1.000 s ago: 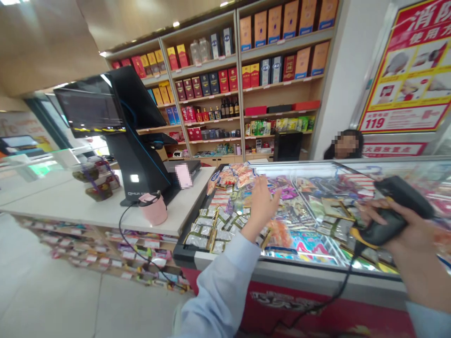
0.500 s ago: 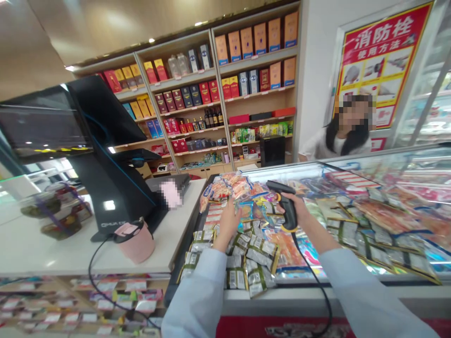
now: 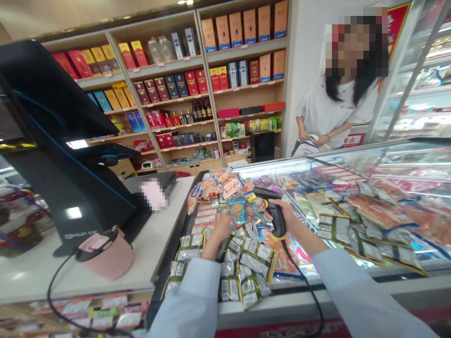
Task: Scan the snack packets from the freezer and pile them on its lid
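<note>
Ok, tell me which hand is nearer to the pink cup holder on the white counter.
Left. The left hand rests on the snack packets just across the counter edge from the pink cup holder; the right hand grips the barcode scanner farther off, over the freezer glass.

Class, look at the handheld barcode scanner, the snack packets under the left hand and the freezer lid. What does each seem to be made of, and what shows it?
Barcode scanner: probably moulded black plastic, matt, with a yellow trim band at its base.
Snack packets: likely foil or plastic film, glossy, with crimped edges and glints.
Freezer lid: seemingly glass, clear and reflective; goods show through it, framed by a pale strip.
</note>
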